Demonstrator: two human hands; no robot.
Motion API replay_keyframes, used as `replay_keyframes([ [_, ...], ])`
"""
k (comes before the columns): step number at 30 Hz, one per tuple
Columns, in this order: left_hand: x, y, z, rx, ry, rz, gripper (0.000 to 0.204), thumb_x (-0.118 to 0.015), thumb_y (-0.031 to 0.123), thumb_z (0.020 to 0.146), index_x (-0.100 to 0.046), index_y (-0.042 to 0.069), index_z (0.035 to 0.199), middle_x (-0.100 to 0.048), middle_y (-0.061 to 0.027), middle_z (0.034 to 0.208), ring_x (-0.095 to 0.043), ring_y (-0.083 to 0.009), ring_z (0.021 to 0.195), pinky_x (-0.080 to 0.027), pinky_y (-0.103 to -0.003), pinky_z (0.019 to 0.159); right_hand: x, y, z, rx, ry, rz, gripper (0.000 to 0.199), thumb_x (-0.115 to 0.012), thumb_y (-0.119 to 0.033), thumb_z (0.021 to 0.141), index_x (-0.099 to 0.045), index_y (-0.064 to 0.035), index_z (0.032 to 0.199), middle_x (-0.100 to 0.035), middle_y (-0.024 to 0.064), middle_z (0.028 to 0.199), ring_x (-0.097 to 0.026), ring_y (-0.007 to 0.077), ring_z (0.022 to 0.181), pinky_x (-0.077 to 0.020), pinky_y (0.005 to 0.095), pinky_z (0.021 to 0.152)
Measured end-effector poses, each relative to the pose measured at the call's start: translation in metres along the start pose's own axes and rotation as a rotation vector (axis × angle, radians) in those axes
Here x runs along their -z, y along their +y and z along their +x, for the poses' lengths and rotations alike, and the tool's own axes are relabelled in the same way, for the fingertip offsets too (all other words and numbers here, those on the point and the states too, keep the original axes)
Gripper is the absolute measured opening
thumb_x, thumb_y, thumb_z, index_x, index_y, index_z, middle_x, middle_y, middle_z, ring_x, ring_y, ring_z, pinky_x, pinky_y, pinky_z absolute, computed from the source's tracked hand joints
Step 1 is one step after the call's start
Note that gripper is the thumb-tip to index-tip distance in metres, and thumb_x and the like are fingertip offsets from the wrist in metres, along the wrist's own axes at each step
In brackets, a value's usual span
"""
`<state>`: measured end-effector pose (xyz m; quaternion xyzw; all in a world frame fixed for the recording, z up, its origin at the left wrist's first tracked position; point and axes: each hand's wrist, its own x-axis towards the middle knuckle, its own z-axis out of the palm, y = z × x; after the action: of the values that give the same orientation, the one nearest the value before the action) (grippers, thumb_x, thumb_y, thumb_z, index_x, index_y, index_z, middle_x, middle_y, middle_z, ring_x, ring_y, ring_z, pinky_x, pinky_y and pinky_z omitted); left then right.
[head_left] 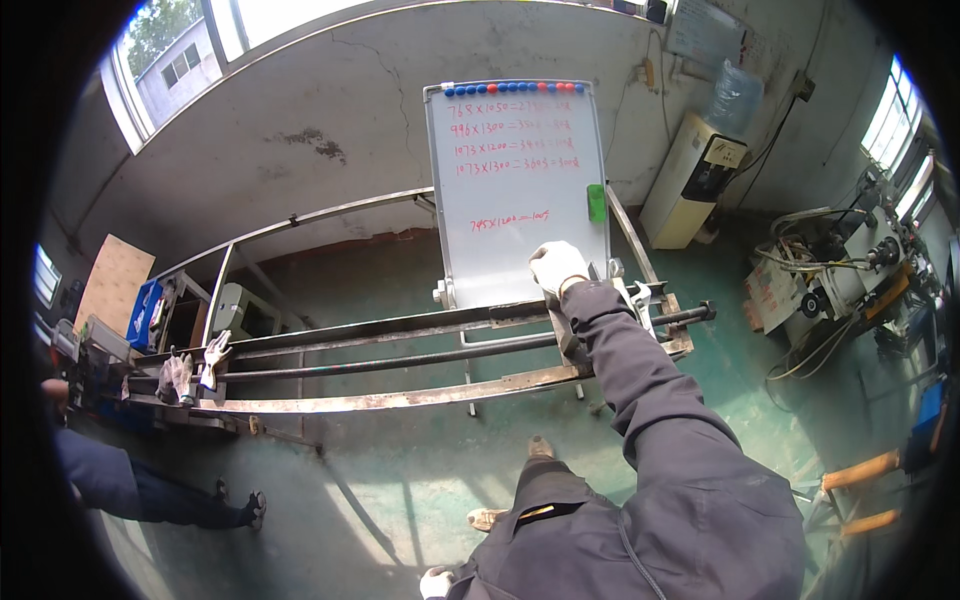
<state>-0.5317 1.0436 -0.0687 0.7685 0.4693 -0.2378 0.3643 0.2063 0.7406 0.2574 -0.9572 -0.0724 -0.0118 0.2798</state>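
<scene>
Two gloved hands show: the right hand [556, 268] rests curled on the right end of a long rusty steel frame [400, 400] lying across stands before a whiteboard [515, 190], fingers closed over its top bar. Frame looks heavy, stiff, rough-edged; best gripped at the ends. Left hand [436, 582] hangs low, grip unclear.
</scene>
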Motion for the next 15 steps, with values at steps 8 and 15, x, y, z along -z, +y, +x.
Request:
replay_keyframes([
  [8, -0.002, 0.002, -0.022, -0.143, 0.031, -0.013, 0.062, -0.089, 0.057, 0.095, -0.088, 0.006, 0.131, -0.09, -0.0166, 0.119, -0.085, -0.0295, 0.11, -0.065, -0.046, 0.097, -0.006, 0.002, 0.006, 0.051, -0.015, -0.053, 0.028, -0.072, -0.03, 0.101, -0.094, -0.0141, 0.11, -0.088, 0.0182, 0.118, -0.084, 0.0401, 0.115, -0.0655, 0.047, 0.106],
  [15, -0.077, 0.041, -0.055, -0.081, 0.022, -0.16, 0.045, -0.078, 0.04, 0.099, -0.089, 0.007, 0.128, -0.089, -0.0178, 0.112, -0.084, -0.0344, 0.102, -0.066, -0.046, 0.096, 0.025, -0.006, -0.012, 0.195, -0.231, -0.097, 0.038, -0.069, -0.037, 0.105, -0.091, -0.0087, 0.118, -0.086, 0.0227, 0.127, -0.08, 0.0446, 0.124, -0.0629, 0.0506, 0.111],
])
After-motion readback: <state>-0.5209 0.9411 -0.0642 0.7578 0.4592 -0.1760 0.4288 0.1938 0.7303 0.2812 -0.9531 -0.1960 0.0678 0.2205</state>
